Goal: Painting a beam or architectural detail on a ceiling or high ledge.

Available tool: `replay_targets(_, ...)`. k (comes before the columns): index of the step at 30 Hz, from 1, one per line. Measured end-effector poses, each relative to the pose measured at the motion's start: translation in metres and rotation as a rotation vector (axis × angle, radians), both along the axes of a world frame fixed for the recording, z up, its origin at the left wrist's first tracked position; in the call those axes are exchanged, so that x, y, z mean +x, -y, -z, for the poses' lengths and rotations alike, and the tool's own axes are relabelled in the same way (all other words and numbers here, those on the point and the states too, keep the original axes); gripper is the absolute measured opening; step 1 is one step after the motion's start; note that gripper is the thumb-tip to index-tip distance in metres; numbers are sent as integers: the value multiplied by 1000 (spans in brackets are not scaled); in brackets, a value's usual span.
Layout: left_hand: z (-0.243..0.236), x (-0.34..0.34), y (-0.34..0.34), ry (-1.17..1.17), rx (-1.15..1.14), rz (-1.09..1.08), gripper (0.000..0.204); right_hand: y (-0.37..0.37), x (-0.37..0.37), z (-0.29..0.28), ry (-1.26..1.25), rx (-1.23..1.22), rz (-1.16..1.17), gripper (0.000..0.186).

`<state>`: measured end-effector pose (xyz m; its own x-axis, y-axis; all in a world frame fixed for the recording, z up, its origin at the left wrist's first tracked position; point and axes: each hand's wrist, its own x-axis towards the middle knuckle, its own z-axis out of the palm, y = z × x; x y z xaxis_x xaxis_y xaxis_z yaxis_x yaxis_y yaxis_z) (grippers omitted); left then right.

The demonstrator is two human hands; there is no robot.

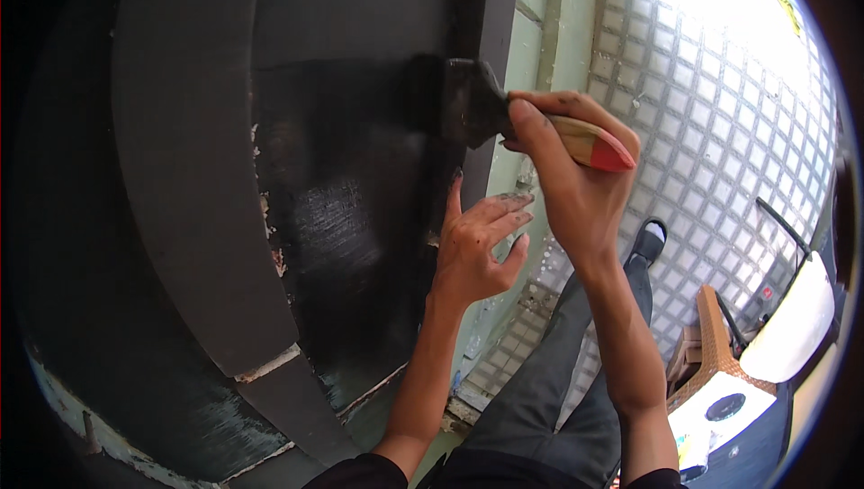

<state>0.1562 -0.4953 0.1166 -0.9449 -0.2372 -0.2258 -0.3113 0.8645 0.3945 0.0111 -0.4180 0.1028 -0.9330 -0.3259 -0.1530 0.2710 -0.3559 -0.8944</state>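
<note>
My right hand (pixel 580 192) is closed around the handle of a wide paintbrush (pixel 475 104). Its wooden handle ends in a red tip, and its head is coated in black. The bristles lie against the right edge of a dark panel (pixel 351 120), which shows a glossy, wet-looking patch lower down. Below the brush, my left hand (pixel 477 242) has its fingers spread and holds nothing. One fingertip rests at or near the panel's dark edge; contact is unclear. Dark smudges mark the fingers of both hands.
Pale green frame boards (pixel 531 57) run beside the panel. A dark curved board (pixel 193 129) with chipped edges crosses the left. At lower right stand a woven brown chair (pixel 715 345) and a white lid-like object (pixel 792 318) on the tiled floor (pixel 684 147).
</note>
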Motion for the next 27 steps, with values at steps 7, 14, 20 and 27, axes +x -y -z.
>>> replay_targets(7, 7, -2, 0, -21, 26, 13, 22, 3, -3, -19, -355, 237, -2, 15)
replay_targets(14, -2, -4, 3, -55, 30, 3, 22, -11, 17, -66, -383, 47, 54, 13)
replay_targets(20, 3, -7, -1, -105, 45, -3, 22, -2, 21, -50, -469, 219, -16, 16)
replay_targets(27, -1, -8, 1, -145, 41, -18, 23, 1, 12, -71, 262, -365, -209, 22)
